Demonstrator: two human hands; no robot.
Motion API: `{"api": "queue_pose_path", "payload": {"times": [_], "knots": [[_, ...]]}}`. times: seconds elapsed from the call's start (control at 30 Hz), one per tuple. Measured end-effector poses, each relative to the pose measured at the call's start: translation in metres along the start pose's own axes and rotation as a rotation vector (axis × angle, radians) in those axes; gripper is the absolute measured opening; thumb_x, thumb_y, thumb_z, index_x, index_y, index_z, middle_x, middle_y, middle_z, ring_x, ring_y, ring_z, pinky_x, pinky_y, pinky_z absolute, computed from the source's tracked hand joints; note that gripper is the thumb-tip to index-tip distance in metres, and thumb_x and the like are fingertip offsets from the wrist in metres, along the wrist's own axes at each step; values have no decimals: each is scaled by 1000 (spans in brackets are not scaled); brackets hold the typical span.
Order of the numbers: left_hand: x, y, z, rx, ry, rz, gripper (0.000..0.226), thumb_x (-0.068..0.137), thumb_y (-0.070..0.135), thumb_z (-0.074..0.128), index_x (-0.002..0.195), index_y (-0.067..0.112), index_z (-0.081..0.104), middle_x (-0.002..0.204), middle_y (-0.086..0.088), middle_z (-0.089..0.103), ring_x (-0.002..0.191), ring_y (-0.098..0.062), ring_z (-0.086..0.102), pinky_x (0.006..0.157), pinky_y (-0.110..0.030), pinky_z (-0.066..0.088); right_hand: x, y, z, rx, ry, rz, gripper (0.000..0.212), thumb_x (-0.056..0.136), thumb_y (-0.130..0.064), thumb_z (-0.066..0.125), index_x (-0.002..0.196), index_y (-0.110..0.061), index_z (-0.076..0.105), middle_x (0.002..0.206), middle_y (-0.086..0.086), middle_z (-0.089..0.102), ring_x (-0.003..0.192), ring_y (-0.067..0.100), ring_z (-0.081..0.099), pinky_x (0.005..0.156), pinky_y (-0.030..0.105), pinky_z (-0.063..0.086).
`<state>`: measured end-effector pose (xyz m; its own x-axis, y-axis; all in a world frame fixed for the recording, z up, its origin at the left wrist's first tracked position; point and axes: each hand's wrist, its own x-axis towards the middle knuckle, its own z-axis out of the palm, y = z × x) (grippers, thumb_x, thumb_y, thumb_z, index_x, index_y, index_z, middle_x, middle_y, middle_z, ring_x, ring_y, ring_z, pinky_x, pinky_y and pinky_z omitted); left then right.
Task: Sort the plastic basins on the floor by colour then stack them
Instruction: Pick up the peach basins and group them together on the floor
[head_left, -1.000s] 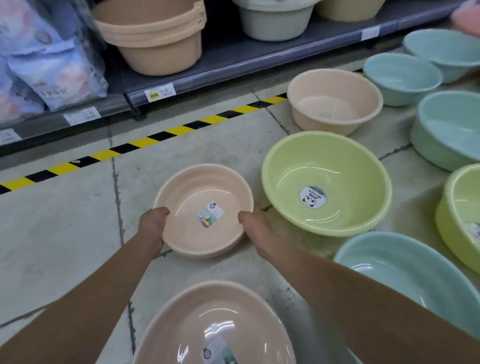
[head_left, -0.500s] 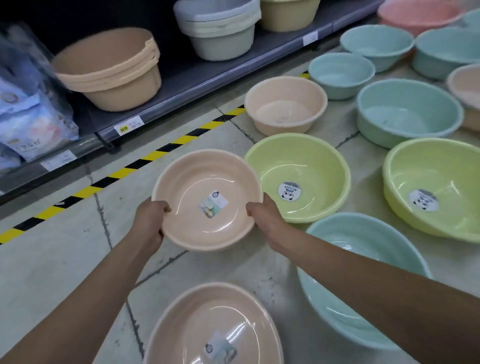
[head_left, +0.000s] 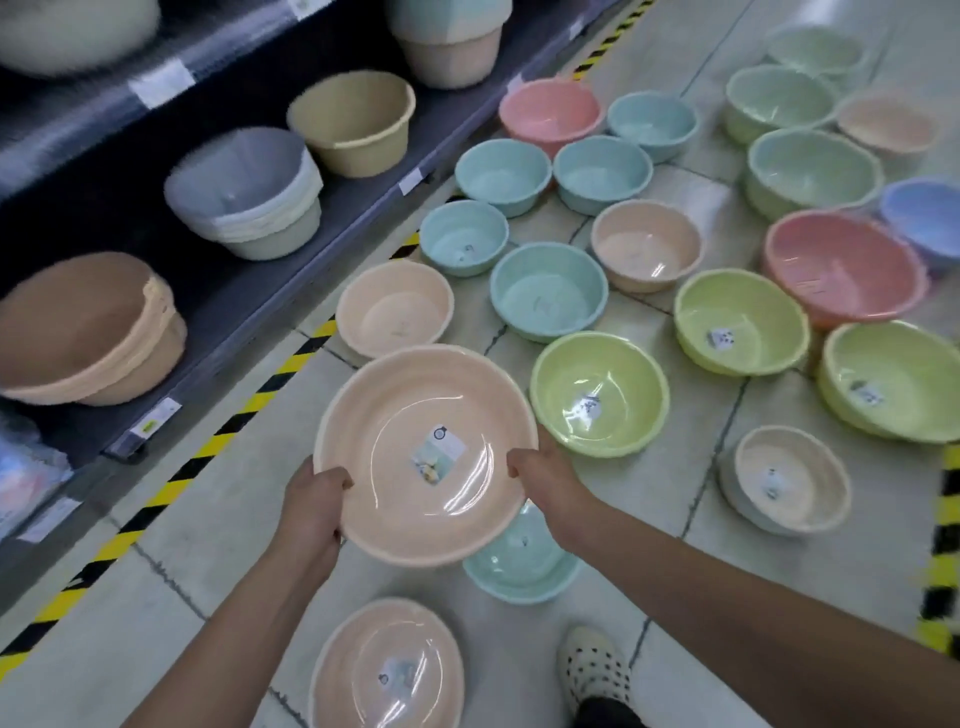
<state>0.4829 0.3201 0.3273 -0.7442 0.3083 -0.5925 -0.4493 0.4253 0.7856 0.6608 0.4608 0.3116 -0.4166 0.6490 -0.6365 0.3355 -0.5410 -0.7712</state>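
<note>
grip: my left hand (head_left: 311, 514) and right hand (head_left: 550, 488) curl over opposite rims of the peach basin (head_left: 384, 467), held above the floor (head_left: 675, 467) | feel: probably light, stiff, glossy and slick, so rims grip best | contents: only a label sticker (head_left: 437, 454) inside; second peach basin (head_left: 387, 670), near on the floor, likewise

We label the left hand (head_left: 311, 512) and right hand (head_left: 550, 488); the left forearm (head_left: 249, 629) and right forearm (head_left: 737, 603) are bare. Near right: a cream shoe (head_left: 592, 670) with dark dots, dark cloth (head_left: 605, 716) above.
</note>
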Motion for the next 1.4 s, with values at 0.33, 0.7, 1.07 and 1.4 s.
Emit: {"api": "queue_pose_path", "payload": {"times": [0.33,0.7,1.07,1.4], "knots": [[-134,21,146,339,-365,-97,38,81,-7,44,108,12,63,97,-18,69,78,-30,59,69,-36,45,-133,-13,-194,167,293,179,48,82,3,47,125,-17,54,102,8,66,85,21,62,63,28,46],[-161,-121,319,527,-575,-180,37,80,-7,51,110,9,66,102,-17,72,91,-38,68,71,-40,53,-127,130,-366,-34,411,293,46,86,-24,61,130,-23,47,119,6,61,107,26,60,87,48,56],[-96,-315,402,734,-581,-189,25,88,1,46,86,20,61,93,-9,67,82,-26,62,74,-40,54,-26,324,-402,64,641,490,46,88,-12,55,133,-10,49,115,15,60,103,35,58,87,48,54],[-44,-426,430,678,-608,-201,20,90,2,52,101,13,64,100,-11,68,86,-29,64,64,-29,50,35,435,-414,54,775,541,43,83,-5,50,126,-12,52,109,12,62,101,35,59,85,51,55]]}}
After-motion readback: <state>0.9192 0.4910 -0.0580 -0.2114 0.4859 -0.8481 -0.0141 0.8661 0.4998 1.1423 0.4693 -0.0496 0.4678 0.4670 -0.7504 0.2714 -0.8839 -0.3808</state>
